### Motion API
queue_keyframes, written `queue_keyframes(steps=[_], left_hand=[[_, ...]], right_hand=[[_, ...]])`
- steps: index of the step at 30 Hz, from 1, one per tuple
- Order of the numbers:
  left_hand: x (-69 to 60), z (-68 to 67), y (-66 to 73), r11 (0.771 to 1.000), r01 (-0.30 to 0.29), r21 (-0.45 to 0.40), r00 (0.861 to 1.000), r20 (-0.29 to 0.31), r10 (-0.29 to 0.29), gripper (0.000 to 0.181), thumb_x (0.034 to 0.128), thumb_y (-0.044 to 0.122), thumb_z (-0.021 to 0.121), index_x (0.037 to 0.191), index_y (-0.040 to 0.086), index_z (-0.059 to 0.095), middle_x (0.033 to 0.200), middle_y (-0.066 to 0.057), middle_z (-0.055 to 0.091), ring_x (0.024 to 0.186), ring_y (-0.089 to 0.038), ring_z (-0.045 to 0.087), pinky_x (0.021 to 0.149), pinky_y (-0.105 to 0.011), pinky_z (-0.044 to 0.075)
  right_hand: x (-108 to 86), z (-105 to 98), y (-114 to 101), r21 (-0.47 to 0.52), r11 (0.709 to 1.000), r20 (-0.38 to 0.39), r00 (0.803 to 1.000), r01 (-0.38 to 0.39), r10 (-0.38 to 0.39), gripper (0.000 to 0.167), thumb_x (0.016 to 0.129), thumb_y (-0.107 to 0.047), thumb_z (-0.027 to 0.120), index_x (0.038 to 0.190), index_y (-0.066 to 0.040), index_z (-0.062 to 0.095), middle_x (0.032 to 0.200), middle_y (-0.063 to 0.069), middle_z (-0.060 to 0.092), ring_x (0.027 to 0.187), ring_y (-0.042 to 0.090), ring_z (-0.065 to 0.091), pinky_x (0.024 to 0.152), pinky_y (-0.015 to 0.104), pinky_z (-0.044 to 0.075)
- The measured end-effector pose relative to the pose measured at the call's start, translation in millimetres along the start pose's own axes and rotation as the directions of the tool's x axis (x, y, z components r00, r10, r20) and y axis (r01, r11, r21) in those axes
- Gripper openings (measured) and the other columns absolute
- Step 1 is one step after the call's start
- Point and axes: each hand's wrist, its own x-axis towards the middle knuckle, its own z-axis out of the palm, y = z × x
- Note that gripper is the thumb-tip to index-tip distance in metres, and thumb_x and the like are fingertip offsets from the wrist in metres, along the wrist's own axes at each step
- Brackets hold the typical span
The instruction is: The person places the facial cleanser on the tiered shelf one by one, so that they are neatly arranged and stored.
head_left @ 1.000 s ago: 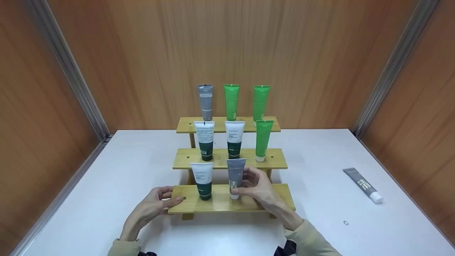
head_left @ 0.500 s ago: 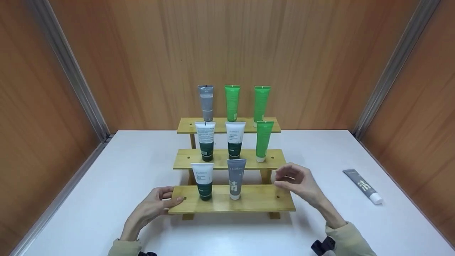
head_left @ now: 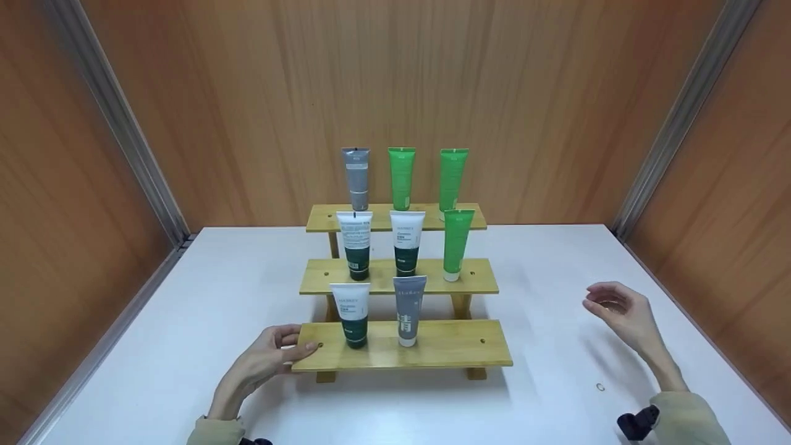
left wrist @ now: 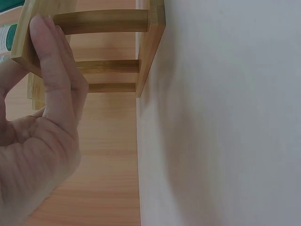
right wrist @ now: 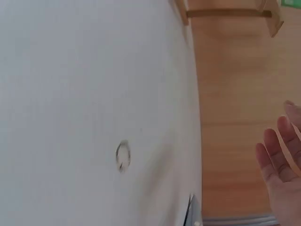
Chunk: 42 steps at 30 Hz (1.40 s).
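My left hand (head_left: 272, 355) grips the left end of the lowest shelf of a three-tier wooden display stand (head_left: 445, 352); in the left wrist view its fingers (left wrist: 54, 70) lie against the board. On that shelf a white and dark green tube (head_left: 353, 312) and a grey tube (head_left: 409, 309) stand upright on their caps. Far to the right, my right hand (head_left: 630, 315) hovers over the table with loosely bent fingers and nothing visible in them. A grey tube lying there is hidden by the hand in the head view; a grey tip (right wrist: 193, 214) shows in the right wrist view.
The middle shelf bears two white and green tubes (head_left: 354, 244) and one green tube (head_left: 457, 241). A grey tube (head_left: 356, 176) and two green tubes (head_left: 401, 176) stand on top. A small ring mark (head_left: 600, 387) shows on the white table (head_left: 247, 278). Wooden walls (head_left: 395, 93) enclose it.
My right hand has let go of the grey tube on the lowest shelf and moved right, over the lying grey tube. My left hand has stayed on the shelf end.
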Motion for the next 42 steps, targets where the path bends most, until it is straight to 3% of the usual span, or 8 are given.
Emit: queue_keyframes(steps=[5,8,12,15,19,25,31,42], left_hand=[[-0.2,1.2,-0.1,1.000,0.012,0.010,1.000,-0.011,-0.012,0.082,0.0929,0.029,0.073,0.147,-0.017,0.031,0.137,-0.028,0.058,0.097,-0.014,0.068,0.079,-0.031,0.060],[-0.5,1.5,0.3,1.000,0.019,0.016,1.000,-0.023,-0.018,0.081,0.0927,0.029,0.073,0.147,-0.016,0.032,0.136,-0.027,0.059,0.097,-0.014,0.068,0.079,-0.032,0.059],[-1.0,1.6,0.9,0.999,0.032,0.023,0.999,-0.036,-0.031,0.081,0.0922,0.030,0.074,0.147,-0.015,0.033,0.137,-0.027,0.059,0.098,-0.015,0.068,0.082,-0.033,0.058],[-0.5,1.2,1.1,0.999,0.039,0.017,0.999,-0.035,-0.038,0.082,0.0925,0.029,0.073,0.147,-0.015,0.032,0.138,-0.029,0.057,0.098,-0.015,0.069,0.084,-0.033,0.059],[0.2,1.1,1.4,0.999,0.039,0.015,0.999,-0.028,-0.038,0.082,0.0930,0.030,0.073,0.148,-0.015,0.031,0.139,-0.029,0.056,0.097,-0.014,0.069,0.083,-0.033,0.059],[-0.5,1.5,0.6,0.999,0.020,0.026,1.000,-0.025,-0.019,0.084,0.0935,0.030,0.072,0.148,-0.017,0.029,0.138,-0.029,0.057,0.099,-0.015,0.068,0.083,-0.034,0.059],[0.0,2.2,0.3,0.999,0.035,0.032,0.998,-0.056,-0.033,0.085,0.0917,0.030,0.074,0.147,-0.016,0.030,0.134,-0.026,0.060,0.100,-0.016,0.067,0.087,-0.036,0.059],[-0.9,1.8,0.9,0.999,0.032,0.029,0.998,-0.047,-0.031,0.083,0.0917,0.031,0.074,0.147,-0.015,0.032,0.136,-0.026,0.059,0.102,-0.016,0.067,0.088,-0.036,0.058]], right_hand=[[-10.6,-26,25,-0.144,0.988,-0.008,0.999,-0.054,0.053,0.030,0.090,-0.004,0.073,0.117,0.006,0.065,0.102,-0.024,0.064,0.095,-0.018,0.054,0.083,0.001,0.044],[-16.5,-38,34,-0.258,0.960,-0.015,0.993,-0.113,0.113,0.032,0.093,-0.008,0.071,0.121,0.004,0.065,0.113,-0.006,0.069,0.101,-0.020,0.046,0.086,0.001,0.039],[-21.3,-48,41,-0.325,0.922,0.046,0.970,-0.211,0.238,0.042,0.098,-0.015,0.065,0.134,0.005,0.056,0.138,0.034,0.053,0.125,0.021,0.050,0.104,0.038,0.045],[-23.2,-52,44,-0.346,0.895,0.109,0.935,-0.282,0.336,0.051,0.101,-0.021,0.061,0.142,0.006,0.046,0.147,0.040,0.039,0.126,0.053,0.044,0.097,0.061,0.045],[-24.6,-55,47,-0.373,0.865,0.152,0.897,-0.336,0.414,0.058,0.102,-0.025,0.060,0.147,0.006,0.040,0.150,0.042,0.034,0.127,0.056,0.045,0.097,0.058,0.049],[-24.5,-56,48,-0.387,0.862,0.179,0.891,-0.326,0.417,0.060,0.101,-0.025,0.061,0.147,0.007,0.039,0.149,0.042,0.036,0.129,0.057,0.044,0.100,0.060,0.045],[-22.3,-57,49,-0.390,0.849,0.215,0.861,-0.357,0.460,0.065,0.102,-0.027,0.059,0.150,0.009,0.032,0.151,0.042,0.031,0.134,0.059,0.037,0.104,0.067,0.036],[-22.4,-53,51,-0.409,0.847,0.189,0.877,-0.339,0.442,0.059,0.099,-0.016,0.062,0.147,0.009,0.037,0.146,0.041,0.040,0.130,0.058,0.044,0.096,0.042,0.048]])
